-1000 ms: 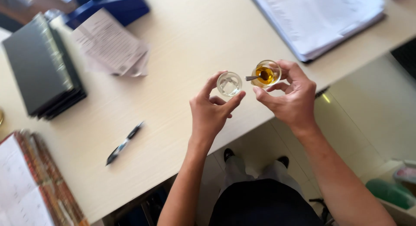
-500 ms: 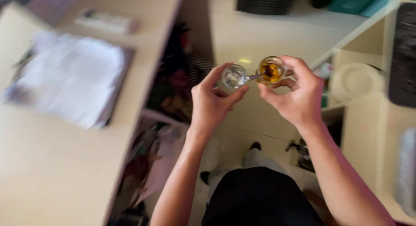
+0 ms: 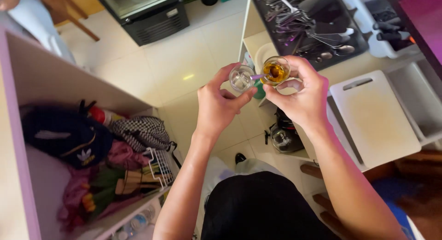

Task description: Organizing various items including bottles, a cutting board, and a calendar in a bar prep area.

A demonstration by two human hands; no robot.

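Two small glasses up at chest height, rims nearly touching. Empty clear glass is sitting in the left hand: thumb and forefinger are pinching its wall, other fingers curling loosely underneath, not clenched. Glass with amber liquid is sitting just right of the clear glass, in the right hand: fingers are wrapping round its far side, thumb pressing the near wall, so a closed grasp. A thin purple stick is poking out of the amber glass toward the clear glass; can't tell if it's a spoon or a stirrer.

Both glasses are hanging over pale floor tiles, not over any surface. Right of the amber glass: a white cutting board is lying on a counter, and beyond it a dark tray of utensils. Below the glasses a dark kettle-like pot is standing on a low shelf. Far left of the clear glass an open compartment is holding a black bag and crumpled clothes. Past the glasses, a black appliance is standing on the floor.

Versus half a second ago: grips and glass spacing unchanged. The view has swung right; the desk with papers is gone, and the cutting board and utensil tray are now showing.
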